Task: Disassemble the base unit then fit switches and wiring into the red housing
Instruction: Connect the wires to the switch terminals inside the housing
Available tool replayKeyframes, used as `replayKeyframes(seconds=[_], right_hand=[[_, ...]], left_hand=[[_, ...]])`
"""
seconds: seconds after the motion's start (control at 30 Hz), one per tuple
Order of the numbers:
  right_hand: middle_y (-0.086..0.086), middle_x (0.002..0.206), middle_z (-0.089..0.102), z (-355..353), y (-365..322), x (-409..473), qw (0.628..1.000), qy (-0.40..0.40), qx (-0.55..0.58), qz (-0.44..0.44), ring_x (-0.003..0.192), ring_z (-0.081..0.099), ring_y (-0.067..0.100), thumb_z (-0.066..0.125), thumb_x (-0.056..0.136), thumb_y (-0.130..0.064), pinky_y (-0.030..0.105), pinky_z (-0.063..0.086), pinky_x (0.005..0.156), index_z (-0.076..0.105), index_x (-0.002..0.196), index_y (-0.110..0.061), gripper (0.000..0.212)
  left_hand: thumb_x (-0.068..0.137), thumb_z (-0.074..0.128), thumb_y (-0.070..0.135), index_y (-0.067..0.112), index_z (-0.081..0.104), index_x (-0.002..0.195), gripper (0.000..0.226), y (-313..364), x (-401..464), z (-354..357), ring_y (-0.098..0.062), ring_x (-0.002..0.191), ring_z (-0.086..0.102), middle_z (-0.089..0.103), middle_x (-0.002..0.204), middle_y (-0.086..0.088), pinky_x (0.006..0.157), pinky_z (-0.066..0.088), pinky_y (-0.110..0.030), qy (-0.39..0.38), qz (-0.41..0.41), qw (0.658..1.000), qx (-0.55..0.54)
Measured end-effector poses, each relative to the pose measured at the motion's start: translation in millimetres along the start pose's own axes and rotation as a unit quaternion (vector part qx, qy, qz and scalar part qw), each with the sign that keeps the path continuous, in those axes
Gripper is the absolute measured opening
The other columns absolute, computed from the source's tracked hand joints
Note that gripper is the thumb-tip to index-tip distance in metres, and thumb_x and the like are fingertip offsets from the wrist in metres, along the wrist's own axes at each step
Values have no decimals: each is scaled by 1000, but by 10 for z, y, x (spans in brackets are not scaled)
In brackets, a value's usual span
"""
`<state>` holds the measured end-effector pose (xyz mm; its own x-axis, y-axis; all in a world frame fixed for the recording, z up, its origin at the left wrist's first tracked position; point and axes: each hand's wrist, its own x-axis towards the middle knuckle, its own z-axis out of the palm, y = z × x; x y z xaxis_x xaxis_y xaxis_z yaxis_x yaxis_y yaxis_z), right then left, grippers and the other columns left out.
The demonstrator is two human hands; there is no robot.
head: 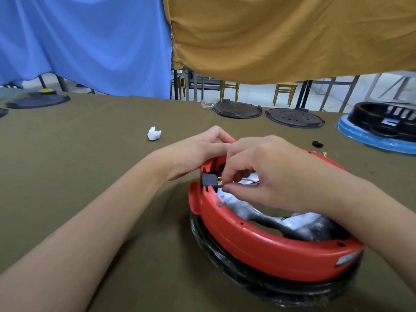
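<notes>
Right hand point(265, 174) pinches white wire point(253, 181), seemingly at switch point(209, 180) in red housing point(258, 248).

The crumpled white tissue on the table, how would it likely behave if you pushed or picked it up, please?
The tissue looks like a loosely wadded ball, so it is probably very light and would squash rather than resist. Pushed across the cloth-covered table, it would likely tumble a little, not roll far.

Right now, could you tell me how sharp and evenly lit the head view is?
Head view: soft even light, faint shadow under the left hand; red housing and switch fairly sharp; table edge bows from wide-angle distortion; right hand hides the wire.
</notes>
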<state>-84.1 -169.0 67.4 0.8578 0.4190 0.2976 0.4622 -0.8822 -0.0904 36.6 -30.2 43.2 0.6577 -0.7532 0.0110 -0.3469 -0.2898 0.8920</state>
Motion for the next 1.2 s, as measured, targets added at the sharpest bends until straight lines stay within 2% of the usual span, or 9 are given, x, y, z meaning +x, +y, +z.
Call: replayKeyframes(seconds=[0.1, 0.2, 0.3, 0.43, 0.5, 0.67, 0.8, 1.07, 1.2], right_hand=[[-20, 81, 61, 7, -17, 15, 1000, -8, 9, 2, 77, 58, 4, 70, 86, -23, 27, 47, 72, 75, 84, -26, 7], [-19, 82, 63, 17, -8, 22, 1000, -11, 24, 8, 77, 60, 4, 69, 87, -25, 27, 49, 74, 74, 84, -27, 6], [-17, 82, 66, 3, 22, 9, 998, -20, 56, 23, 77, 61, 2, 71, 87, -30, 22, 49, 73, 74, 85, -28, 4], [-14, 75, 63, -34, 80, -10, 991, 26, 126, 42, 73, 60, 6, 74, 84, -27, 17, 46, 67, 76, 82, -25, 3], [-12, 76, 63, -41, 115, -10, 987, 47, 142, 65, 72, 60, 7, 72, 84, -22, 16, 45, 65, 76, 82, -25, 5], [-16, 78, 68, -11, 131, 23, 987, -20, 134, 90, 77, 60, -2, 70, 89, -27, 12, 43, 70, 74, 88, -31, 6], [-14, 81, 69, 10, 88, 54, 993, -32, 92, 71, 79, 62, 2, 65, 91, -26, 19, 47, 74, 73, 89, -28, 8], [-13, 85, 69, 25, 71, 69, 996, -21, 63, 56, 81, 62, 4, 65, 92, -27, 26, 48, 78, 73, 92, -29, 8], [-14, 89, 68, -17, 82, 66, 992, 17, 105, 72, 83, 61, 2, 64, 93, -32, 26, 48, 78, 76, 100, -29, 14]], left_hand=[[100, 55, 27, 12, 55, 119, 25, 18, -2, 19, -11, 75, 58, 62, 94, -9, 67, 45, -24, 5, 0, 1000, 3], [99, 55, 26, 11, 54, 120, 26, 24, -6, 25, -19, 84, 56, 62, 102, -22, 77, 43, -37, 3, 3, 1000, 10], [99, 56, 27, 9, 54, 121, 27, 30, -14, 24, -22, 87, 58, 62, 115, -31, 81, 43, -40, 9, 0, 1000, -2], [101, 54, 25, 15, 55, 110, 14, 16, 3, 16, -21, 84, 56, 63, 101, -20, 80, 42, -41, 7, 2, 1000, 4], [101, 54, 25, 16, 54, 108, 11, 7, 10, 11, -21, 82, 59, 65, 104, -22, 80, 44, -43, 7, 4, 1000, -1], [102, 53, 25, 11, 55, 120, 22, -18, 27, 7, -17, 86, 61, 66, 118, -22, 83, 47, -39, 9, 3, 1000, 7], [101, 53, 24, 10, 55, 119, 22, -12, 20, 23, -21, 90, 57, 64, 119, -28, 83, 43, -40, 14, 3, 1000, -3], [100, 55, 23, 10, 55, 116, 21, -21, 39, 23, -23, 88, 53, 62, 108, -31, 80, 41, -42, 12, 15, 1000, -7], [99, 56, 16, 16, 54, 102, 4, -31, 42, 6, -18, 82, 53, 60, 92, -10, 73, 42, -34, -4, 24, 1000, -17]])
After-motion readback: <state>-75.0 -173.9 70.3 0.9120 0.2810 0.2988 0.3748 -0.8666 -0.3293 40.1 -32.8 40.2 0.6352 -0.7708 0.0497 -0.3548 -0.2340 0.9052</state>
